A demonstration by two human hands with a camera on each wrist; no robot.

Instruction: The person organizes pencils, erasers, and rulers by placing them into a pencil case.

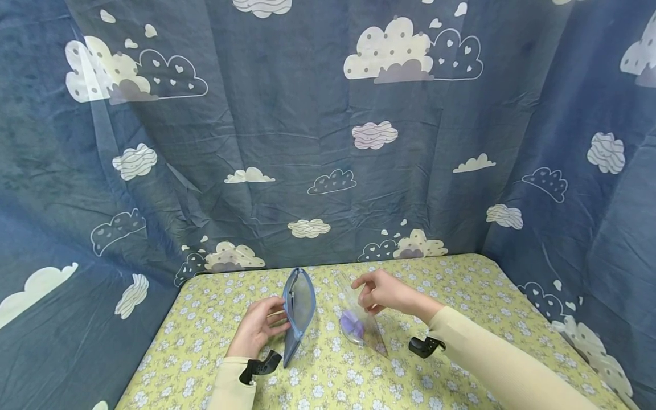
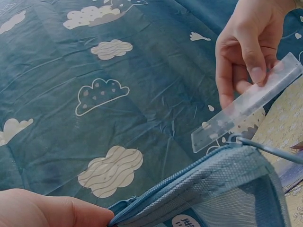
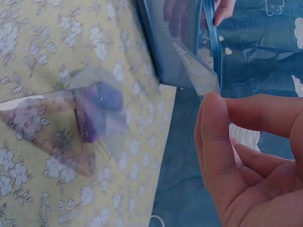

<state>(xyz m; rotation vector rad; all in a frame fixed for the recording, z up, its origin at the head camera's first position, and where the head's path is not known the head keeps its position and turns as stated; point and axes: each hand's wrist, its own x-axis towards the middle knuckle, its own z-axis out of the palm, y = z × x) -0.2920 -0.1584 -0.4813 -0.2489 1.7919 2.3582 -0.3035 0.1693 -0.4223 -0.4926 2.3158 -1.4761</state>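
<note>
The head view shows the two hands apart above a flower-patterned table (image 1: 205, 341), whose near edge is cut off by the bottom of the frame. The left hand (image 1: 260, 324) grips the side of a blue zip pouch (image 1: 306, 302), thumb at the zipped rim; the pouch stands upright with its mouth parted, left of the table's middle. Its depth is hard to see into, and the left-wrist view crops its lower body. There, a pale round label (image 2: 184, 221) with dark characters shows, cut by the frame's bottom edge and too incomplete to read. The right hand (image 1: 381, 290) pinches a clear ruler (image 2: 248, 104) between thumb and fingers, partly covering it, to the right of the pouch; any markings on it are too faint to read. Below that hand, around the table's middle, lie a purple object (image 3: 108, 97), blurred and of unclear kind, a see-through rounded piece (image 1: 353, 340) and a transparent triangle (image 3: 28, 120). These overlap, so which is uppermost cannot be told.
</note>
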